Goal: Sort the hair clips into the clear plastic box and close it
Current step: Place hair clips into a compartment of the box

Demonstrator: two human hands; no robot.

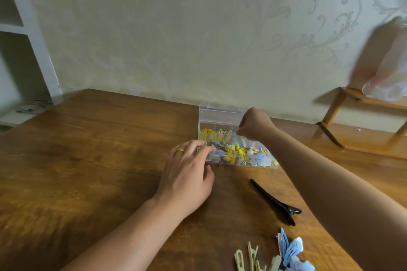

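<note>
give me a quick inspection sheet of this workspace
surface: wooden table, bare wood on the left
job's things: clear plastic box open, lid up, small clips inside; black clip, green clips and blue clips loose on table
clutter: nothing seen
grippers: left hand fingers on box's left edge; right hand pinches something small over the box
cables: nothing seen
surroundings: patterned wall, white shelf left, wooden rack right

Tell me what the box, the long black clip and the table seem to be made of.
Box: clear hard plastic, glossy; the clips inside show through its walls.
Long black clip: probably matte plastic or coated metal; evenly dark, no shine, so unsure.
Table: wood or wood veneer with a satin finish; brown grain streaks and soft window glare.
</note>
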